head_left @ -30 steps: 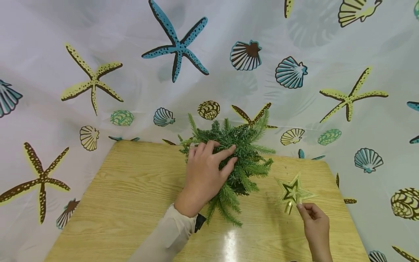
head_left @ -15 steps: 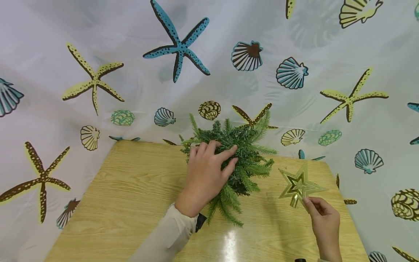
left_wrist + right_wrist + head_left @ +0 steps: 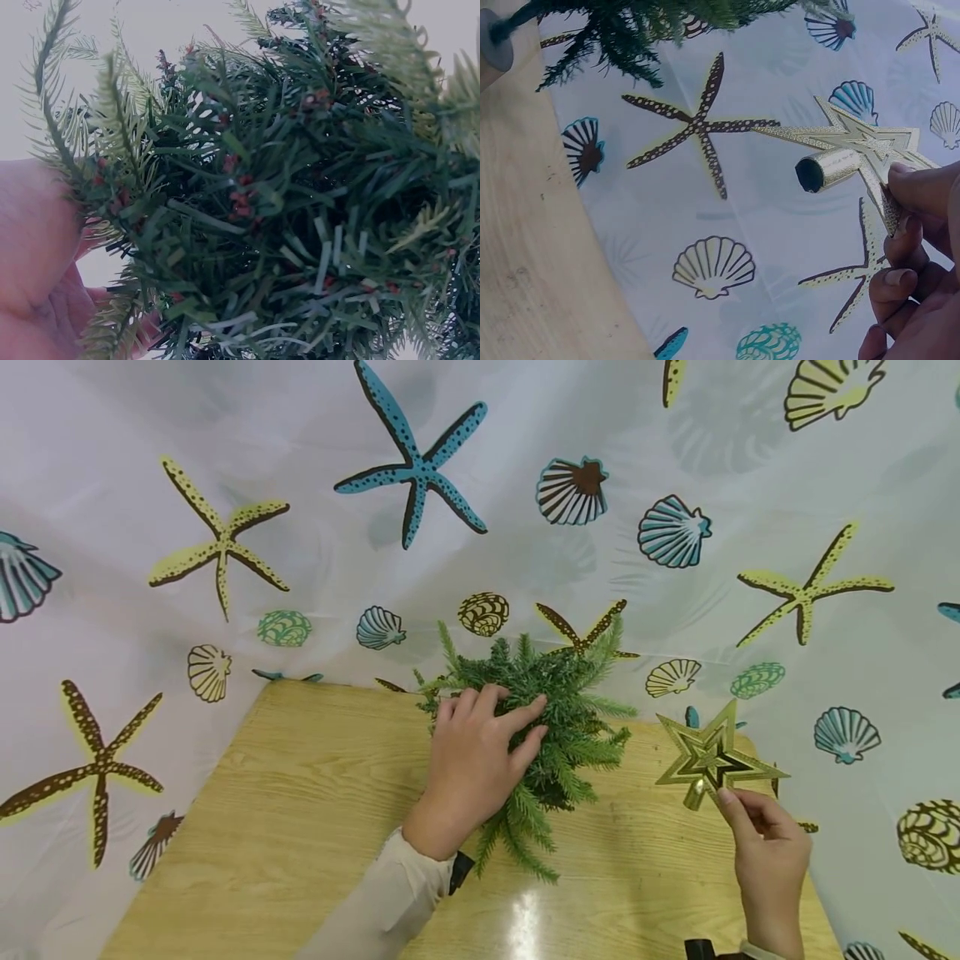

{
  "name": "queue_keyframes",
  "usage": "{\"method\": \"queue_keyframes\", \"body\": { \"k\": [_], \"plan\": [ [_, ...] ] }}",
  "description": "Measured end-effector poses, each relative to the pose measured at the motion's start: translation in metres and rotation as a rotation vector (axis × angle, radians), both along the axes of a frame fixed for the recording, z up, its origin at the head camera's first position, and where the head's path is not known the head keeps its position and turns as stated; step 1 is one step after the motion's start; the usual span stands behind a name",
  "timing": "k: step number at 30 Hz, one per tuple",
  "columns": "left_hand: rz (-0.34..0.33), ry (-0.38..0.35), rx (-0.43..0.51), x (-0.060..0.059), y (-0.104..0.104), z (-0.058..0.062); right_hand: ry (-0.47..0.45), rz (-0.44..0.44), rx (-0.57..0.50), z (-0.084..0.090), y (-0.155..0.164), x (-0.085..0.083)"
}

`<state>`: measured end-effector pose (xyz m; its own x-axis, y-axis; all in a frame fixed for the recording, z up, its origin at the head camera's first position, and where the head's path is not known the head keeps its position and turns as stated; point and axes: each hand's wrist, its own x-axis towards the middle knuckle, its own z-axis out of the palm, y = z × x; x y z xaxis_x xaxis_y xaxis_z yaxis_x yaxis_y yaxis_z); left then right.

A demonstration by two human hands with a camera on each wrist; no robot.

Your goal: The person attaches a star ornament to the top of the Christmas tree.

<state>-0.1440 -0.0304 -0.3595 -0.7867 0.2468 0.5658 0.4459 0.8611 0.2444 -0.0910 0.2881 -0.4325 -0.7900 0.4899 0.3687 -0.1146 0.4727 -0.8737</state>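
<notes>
Holding gold glitter five-point star topper [image 3: 711,758] aloft, right hand [image 3: 767,852] fingers pinching its lower point; socket tube empty. Left hand [image 3: 472,758] fingers spread, pressing small green artificial pine tree [image 3: 558,727] lying on wooden bench [image 3: 300,827]. Star not yet mounted, well right of tree.

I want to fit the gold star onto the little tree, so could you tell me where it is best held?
Grip the gold star by one lower point, from below right, as the right hand pinches it now. That probably leaves its hollow tube socket free, while the left hand rests on the tree.
</notes>
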Motion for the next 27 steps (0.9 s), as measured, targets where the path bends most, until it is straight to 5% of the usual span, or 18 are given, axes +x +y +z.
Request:
{"method": "queue_keyframes", "body": {
  "k": [27],
  "plan": [
    [0.006,-0.011,0.016,-0.001,0.002,-0.001,0.219,0.142,0.022,0.048,-0.011,-0.012]
  ]
}}
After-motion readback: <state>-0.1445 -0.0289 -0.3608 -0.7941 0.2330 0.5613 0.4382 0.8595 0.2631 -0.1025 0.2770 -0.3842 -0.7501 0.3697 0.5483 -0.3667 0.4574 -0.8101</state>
